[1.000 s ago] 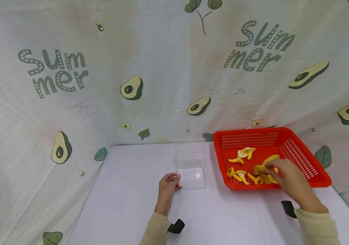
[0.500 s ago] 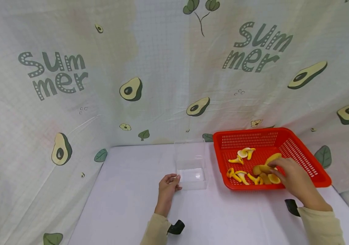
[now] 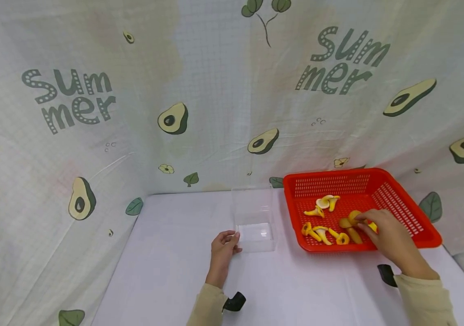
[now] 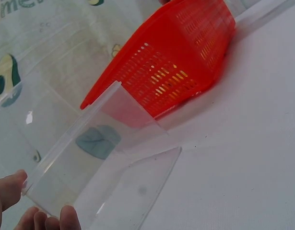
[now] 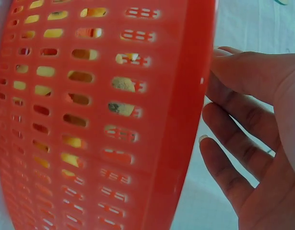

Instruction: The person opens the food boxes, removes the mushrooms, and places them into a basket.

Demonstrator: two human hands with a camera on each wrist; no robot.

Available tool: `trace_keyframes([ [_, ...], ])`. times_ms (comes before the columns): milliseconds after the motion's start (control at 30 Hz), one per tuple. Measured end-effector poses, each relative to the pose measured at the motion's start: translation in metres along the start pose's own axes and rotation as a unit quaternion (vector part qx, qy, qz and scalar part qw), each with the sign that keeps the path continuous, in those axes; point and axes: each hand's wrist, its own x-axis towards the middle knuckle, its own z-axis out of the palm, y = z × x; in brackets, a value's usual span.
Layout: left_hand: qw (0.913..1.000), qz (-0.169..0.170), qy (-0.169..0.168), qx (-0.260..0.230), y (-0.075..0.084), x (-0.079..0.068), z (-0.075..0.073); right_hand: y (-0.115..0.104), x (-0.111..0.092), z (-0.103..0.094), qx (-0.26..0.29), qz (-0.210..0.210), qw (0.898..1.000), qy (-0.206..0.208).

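Note:
My left hand grips the near left side of a clear plastic box, thumb on one face and fingers on the other. The box has a raised clear lid at its back. My right hand reaches over the front right of a red perforated basket. Its thumb and index finger pinch a brownish-yellow mushroom. Another brown mushroom lies just below it. In the right wrist view the basket rim hides my fingertips.
Several yellow mushrooms lie in the basket's left half, among them a trumpet-shaped mushroom and one with a pale cap. The basket stands right of the box on a white-covered table. A printed cloth hangs behind.
The mushroom at my right fingertips has dropped lower and to the left. The mushrooms under that hand have shifted, and a yellow cap there no longer shows. My left hand has stayed on the box.

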Motion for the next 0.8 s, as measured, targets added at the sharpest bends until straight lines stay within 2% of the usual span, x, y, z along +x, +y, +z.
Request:
trace_keyframes([
  [333, 1.0000, 0.006, -0.004, -0.003, 0.004, -0.001, -0.004, 0.001, -0.010, -0.001, 0.014, 0.024, 1.000, -0.012],
  [633, 0.9999, 0.002, -0.016, 0.000, -0.001, 0.001, -0.009, 0.003, -0.018, 0.000, 0.018, 0.042, 0.999, 0.007],
  [800, 0.9996, 0.011, -0.024, -0.007, -0.001, 0.000, -0.018, 0.004, -0.025, -0.001, 0.012, 0.046, 0.998, 0.030],
])
